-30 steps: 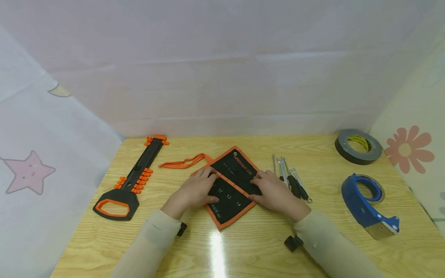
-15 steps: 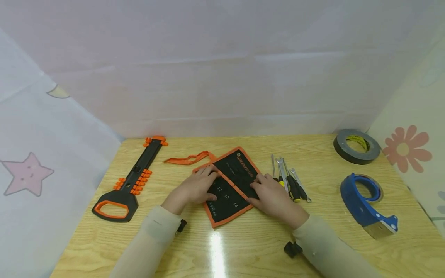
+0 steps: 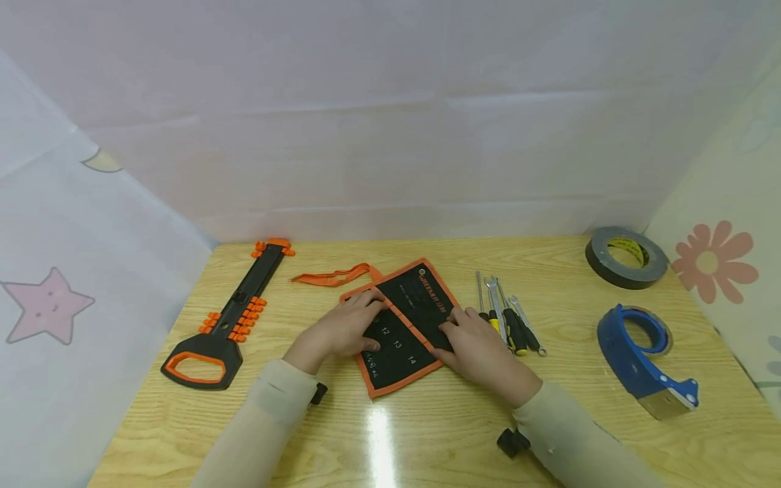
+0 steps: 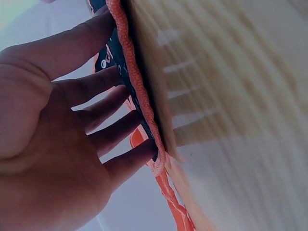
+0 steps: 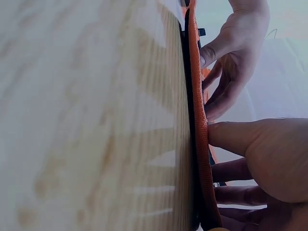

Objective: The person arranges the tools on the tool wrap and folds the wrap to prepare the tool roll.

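Note:
A black fabric tool pouch [image 3: 399,369] with orange edging lies on the table, its pockets numbered 12, 13 and 14. Its orange strap [image 3: 335,276] trails off the upper left. My left hand [image 3: 346,329] rests on the pouch's left side; in the left wrist view the extended fingers [image 4: 122,126] touch the fabric near the orange edge. My right hand [image 3: 478,346] rests on the right side, thumb by the pocket seam. In the right wrist view, the right thumb [image 5: 231,136] lies against the orange edging and the other fingertips are partly hidden behind it.
Several wrenches and screwdrivers [image 3: 517,332] lie just right of my right hand. A black and orange handled tool [image 3: 234,315] lies at the left. At the right are a roll of dark tape [image 3: 601,261] and a blue tape dispenser [image 3: 631,366]. Cloth walls border the table.
The pouch has turned slightly clockwise under my hands, its lower corner moving left and its top corner right. The strap has shifted a little to the right.

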Tool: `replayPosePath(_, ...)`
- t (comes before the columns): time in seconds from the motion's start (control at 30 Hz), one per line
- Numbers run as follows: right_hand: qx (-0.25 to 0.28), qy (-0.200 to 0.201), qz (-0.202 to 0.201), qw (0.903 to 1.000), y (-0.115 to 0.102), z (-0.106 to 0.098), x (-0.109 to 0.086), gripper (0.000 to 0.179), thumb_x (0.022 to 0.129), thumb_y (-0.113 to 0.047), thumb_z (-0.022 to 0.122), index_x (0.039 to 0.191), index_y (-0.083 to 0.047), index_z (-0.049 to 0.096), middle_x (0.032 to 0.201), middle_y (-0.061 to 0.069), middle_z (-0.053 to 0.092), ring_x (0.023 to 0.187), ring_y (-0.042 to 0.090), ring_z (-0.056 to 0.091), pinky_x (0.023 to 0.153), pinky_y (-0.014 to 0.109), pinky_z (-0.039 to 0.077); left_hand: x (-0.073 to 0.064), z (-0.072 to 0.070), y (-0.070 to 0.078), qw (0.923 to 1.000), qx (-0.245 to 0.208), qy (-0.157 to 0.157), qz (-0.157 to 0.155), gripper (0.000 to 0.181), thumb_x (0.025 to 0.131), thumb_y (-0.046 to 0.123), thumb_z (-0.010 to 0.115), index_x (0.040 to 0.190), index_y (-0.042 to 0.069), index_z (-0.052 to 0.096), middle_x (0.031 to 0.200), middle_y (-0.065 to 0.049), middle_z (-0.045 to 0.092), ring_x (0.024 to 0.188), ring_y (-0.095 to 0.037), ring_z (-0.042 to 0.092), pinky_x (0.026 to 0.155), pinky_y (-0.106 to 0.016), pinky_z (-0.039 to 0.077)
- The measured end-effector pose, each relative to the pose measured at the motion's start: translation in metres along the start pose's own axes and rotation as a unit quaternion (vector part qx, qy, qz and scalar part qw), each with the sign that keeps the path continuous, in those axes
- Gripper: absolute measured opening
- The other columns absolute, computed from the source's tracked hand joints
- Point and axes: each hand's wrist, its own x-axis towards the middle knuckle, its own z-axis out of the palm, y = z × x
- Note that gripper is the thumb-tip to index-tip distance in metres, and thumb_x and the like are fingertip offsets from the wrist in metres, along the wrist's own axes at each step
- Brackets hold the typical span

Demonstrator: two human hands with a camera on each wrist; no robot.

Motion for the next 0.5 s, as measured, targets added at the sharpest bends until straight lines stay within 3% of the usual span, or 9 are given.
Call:
replayPosePath(0.3, 0.074, -0.019, 0.036, 0.9965, 0.006, -0.013, 0.006, 0.045, 0.099, -0.035, 0.081, 0.127, -0.001, 0.077, 0.123, 0.012, 0.073, 0.110, 0.032, 0.068, 0.094, 0.049, 0.061, -0.007, 0.005, -0.001, 0.9999, -0.005, 0.010, -0.004, 0.076, 0.100, 0.035, 0.080, 0.164, 0.011, 0.047, 0.173, -0.012, 0.036, 0.162, -0.038, 0.031, 0.130, -0.059, 0.033)
replayPosePath(0.5, 0.125, -0.019, 0.019, 0.9918, 0.021, -0.022, 0.020, 0.044, 0.101, -0.029, 0.079, 0.135, -0.002, 0.072, 0.139, 0.016, 0.069, 0.125, 0.036, 0.069, 0.103, 0.054, 0.058, -0.023, 0.008, 0.007, 0.9988, -0.030, 0.028, -0.025, 0.080, 0.099, 0.044, 0.080, 0.163, 0.008, 0.047, 0.172, -0.015, 0.035, 0.159, -0.040, 0.034, 0.127, -0.058, 0.038)
